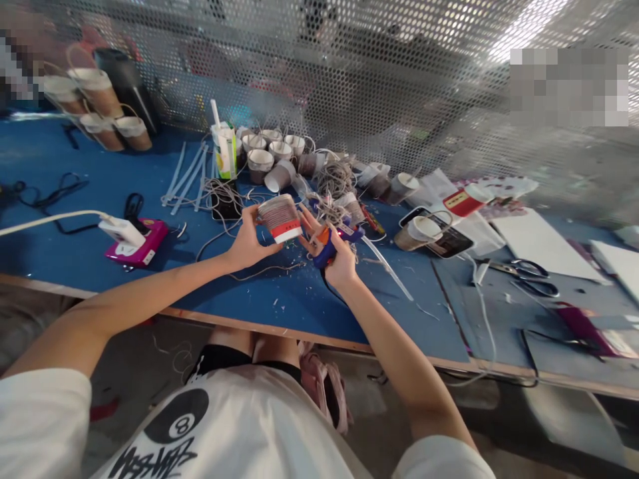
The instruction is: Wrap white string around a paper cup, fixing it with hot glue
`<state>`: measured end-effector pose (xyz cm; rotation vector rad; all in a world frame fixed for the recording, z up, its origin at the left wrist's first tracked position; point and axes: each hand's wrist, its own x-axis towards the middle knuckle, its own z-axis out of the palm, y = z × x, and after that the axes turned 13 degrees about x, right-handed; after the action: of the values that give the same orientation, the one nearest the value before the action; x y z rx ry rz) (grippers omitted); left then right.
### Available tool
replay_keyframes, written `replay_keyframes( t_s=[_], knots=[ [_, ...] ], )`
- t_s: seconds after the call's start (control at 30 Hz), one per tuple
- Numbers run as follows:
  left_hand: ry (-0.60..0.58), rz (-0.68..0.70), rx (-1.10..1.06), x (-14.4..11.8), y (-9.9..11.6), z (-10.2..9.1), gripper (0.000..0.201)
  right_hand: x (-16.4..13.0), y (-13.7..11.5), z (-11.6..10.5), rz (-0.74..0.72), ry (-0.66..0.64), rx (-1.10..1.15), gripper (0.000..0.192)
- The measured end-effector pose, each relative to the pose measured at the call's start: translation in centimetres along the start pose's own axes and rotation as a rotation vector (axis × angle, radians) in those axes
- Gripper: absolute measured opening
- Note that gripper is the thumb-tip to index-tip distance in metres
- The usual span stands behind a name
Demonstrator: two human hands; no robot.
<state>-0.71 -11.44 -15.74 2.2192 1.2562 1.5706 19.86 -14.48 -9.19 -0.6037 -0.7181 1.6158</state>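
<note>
My left hand (249, 241) is closed around a paper cup (280, 218) tilted on its side above the table. Grey-brown cord is wound round most of the cup, and a red and white band shows at its lower end. In my right hand (340, 256) is a blue and orange glue gun (325, 251), with a clear glue stick (387, 266) sticking out behind it to the right. Some fingers of my right hand stretch toward the cup's right side; whether they touch it I cannot tell.
Several cord-wrapped cups (260, 163) and a tangle of cord (335, 178) lie behind my hands. A pink power strip (137, 245) with a white plug stands at left. At right are a handled cup (422, 231), a phone (449, 239) and scissors (524, 269). A perforated metal screen (349, 80) rises behind.
</note>
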Motion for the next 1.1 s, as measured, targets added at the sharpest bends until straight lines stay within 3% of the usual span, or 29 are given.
replay_keyframes(
  t_s=[0.13,0.27,0.47,0.57,0.67,0.83,1.1],
  knots=[
    [-0.048,0.018,0.095,0.4,0.2,-0.9,0.091,0.0,0.1,-0.2,-0.041,-0.017,0.030,0.038],
    [-0.108,0.056,-0.005,0.5,0.7,-0.8,0.099,0.0,0.4,-0.5,-0.009,-0.021,0.049,0.038],
    [0.009,0.048,-0.017,0.2,0.0,0.2,0.101,-0.1,0.3,-0.3,0.058,-0.060,0.066,0.040],
    [0.019,0.051,0.043,0.7,0.0,-0.6,0.096,-0.3,-0.4,0.3,-0.014,-0.084,-0.030,0.035],
    [0.036,0.067,0.112,1.3,0.2,-1.5,0.095,-0.5,-1.4,0.4,-0.117,-0.023,-0.227,0.029],
    [0.041,0.071,0.147,1.6,0.2,-1.7,0.101,-0.9,-2.6,-0.1,-0.005,-0.047,-0.510,0.032],
    [0.015,0.054,0.119,1.5,0.5,-1.7,0.101,-0.9,-2.2,-0.3,0.065,-0.044,-0.568,0.037]
  ],
)
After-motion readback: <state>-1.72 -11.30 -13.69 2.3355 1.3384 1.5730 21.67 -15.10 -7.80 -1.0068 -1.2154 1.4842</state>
